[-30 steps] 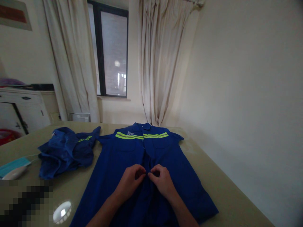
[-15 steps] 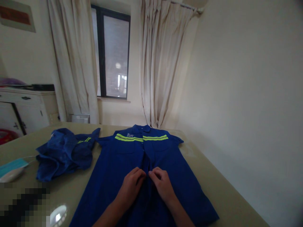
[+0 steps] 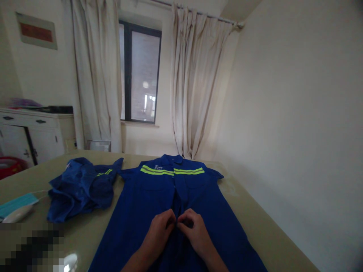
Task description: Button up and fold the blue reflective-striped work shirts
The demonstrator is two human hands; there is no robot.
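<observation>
A blue work shirt with yellow-green reflective bands across the chest lies spread on the table, collar at the far end. My left hand pinches the edge of its front opening, fingers closed. Just beside it, my right hand pinches the other front edge, thumb and forefinger together. The fingertips of both hands nearly meet at the middle of the shirt. Any button between them is hidden by the fingers. Above my hands the opening gapes a little, and the upper part lies together near the collar.
A second blue garment lies crumpled at the left of the table. A light-blue face mask and a pale rounded object are at the left edge. A wall runs along the right side.
The view has tilted up slightly, so everything sits lower in the picture. Both hands stay at the shirt's front opening, their fingertips now closer together.
</observation>
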